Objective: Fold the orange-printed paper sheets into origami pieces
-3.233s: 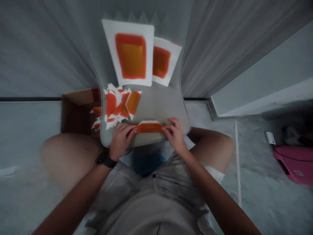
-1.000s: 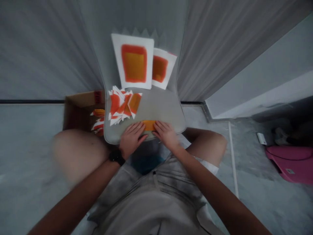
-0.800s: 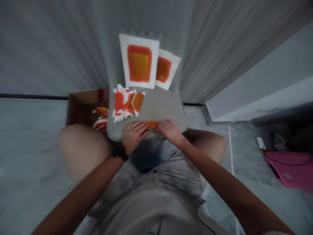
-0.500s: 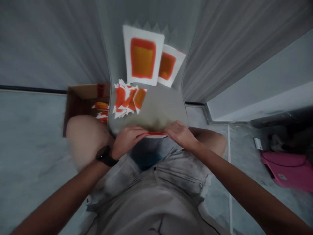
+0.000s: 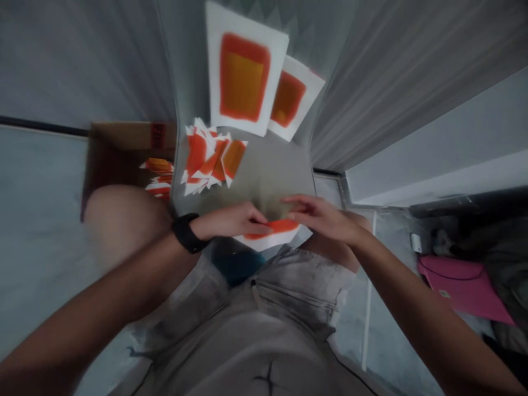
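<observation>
While folded papers [image 5: 212, 164] and larger sheets [image 5: 245, 82] rest on the chair [image 5: 272, 170] beyond the left hand [image 5: 233, 219], it pinches an orange-and-white paper [image 5: 276, 238], opened wider than earlier; the right hand [image 5: 324, 219], fingers loosely spread, is at its edge.

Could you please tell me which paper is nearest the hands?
The single paper at the left hand; the pile, propped sheets and boxed papers all lie farther off.

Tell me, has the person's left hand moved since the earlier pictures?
Yes, rightward. Judged against the chair seat, the left hand now reaches right of the seat's middle; in the earliest picture it lay left of it.
</observation>
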The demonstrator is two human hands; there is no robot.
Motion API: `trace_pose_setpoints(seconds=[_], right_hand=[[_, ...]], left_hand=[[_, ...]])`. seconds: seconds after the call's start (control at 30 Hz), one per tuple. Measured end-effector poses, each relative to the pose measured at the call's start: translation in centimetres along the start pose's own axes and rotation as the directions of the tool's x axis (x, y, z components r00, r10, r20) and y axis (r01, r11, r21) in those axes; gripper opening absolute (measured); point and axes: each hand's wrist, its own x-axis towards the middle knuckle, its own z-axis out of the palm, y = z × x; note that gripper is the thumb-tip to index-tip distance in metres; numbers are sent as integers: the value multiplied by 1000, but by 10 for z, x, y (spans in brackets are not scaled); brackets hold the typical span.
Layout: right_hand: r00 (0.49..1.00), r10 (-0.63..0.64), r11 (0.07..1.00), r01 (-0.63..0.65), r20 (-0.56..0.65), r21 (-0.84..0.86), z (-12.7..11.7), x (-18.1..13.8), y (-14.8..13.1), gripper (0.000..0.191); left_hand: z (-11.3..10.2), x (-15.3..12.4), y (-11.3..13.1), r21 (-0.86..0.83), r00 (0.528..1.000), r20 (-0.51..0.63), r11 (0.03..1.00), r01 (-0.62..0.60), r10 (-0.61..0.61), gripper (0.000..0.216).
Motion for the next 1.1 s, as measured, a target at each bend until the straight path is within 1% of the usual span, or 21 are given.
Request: trace_pose_setpoints(seconds=[0.03,0.07,0.13,0.17,0.23,0.33,0.4,0.47,0.53,0.6,0.7,0.73,0.77,0.8,0.87,0.97,1.03,1.1], right_hand=[[996,82,988,-75,-46,138,-2,2,2,46],[985,154,957,-129,-77,261,-3,5,6,49],[963,245,879,-172,-113,445,-2,11,13,45],[955,269,846,-173,-124,504,0,14,16,42],[947,294,812,-175,-132,556,4,23,22,40],[942,308,810,-186,-132,557,8,37,28,38],[939,322,799,-200,-123,568,9,44,30,37],[927,355,768,-216,-120,603,12,48,30,39],[909,398,735,-236,-123,636,17,48,30,42],[895,426,715,-243,-132,655,25,47,31,42],[898,406,714,-196,-168,672,41,42,31,39],[902,387,724,-169,-191,669,45,40,31,38],[908,363,738,-145,-207,659,50,38,31,36],[918,336,753,-128,-210,646,53,37,30,36],[944,278,778,-111,-179,619,58,34,28,35],[979,195,806,-125,-59,579,63,32,23,38],[989,149,818,-126,5,561,68,33,21,39],[993,114,814,-110,29,571,73,34,20,39]], left_hand=[[-3,7,-2,-53,1000,-9,999,5,-6,46],[-7,13,-4,-97,1000,-25,995,15,-17,46],[-13,24,-8,-139,997,-45,989,49,-55,47],[-17,27,-9,-145,995,-51,987,72,-81,47],[-22,32,-10,-163,988,-66,979,125,-138,46],[-29,34,-11,-208,975,-67,959,195,-213,45],[-32,33,-11,-227,971,-56,950,215,-234,43],[-32,32,-11,-245,969,-70,945,215,-238,40],[-28,30,-12,-267,962,-129,943,198,-239,36],[-21,28,-17,-288,945,-223,942,172,-241,36],[-6,24,-28,-344,893,-377,932,111,-246,40],[-2,22,-31,-361,876,-413,928,91,-247,42],[0,21,-33,-375,869,-430,924,73,-243,44],[0,19,-34,-387,875,-426,921,55,-231,44],[-4,17,-33,-410,906,-384,912,9,-181,41],[-12,13,-27,-483,935,-334,873,-61,-119,43],[-12,12,-24,-555,940,-316,829,-73,-129,47],[-8,13,-24,-607,940,-306,791,-72,-149,52]])
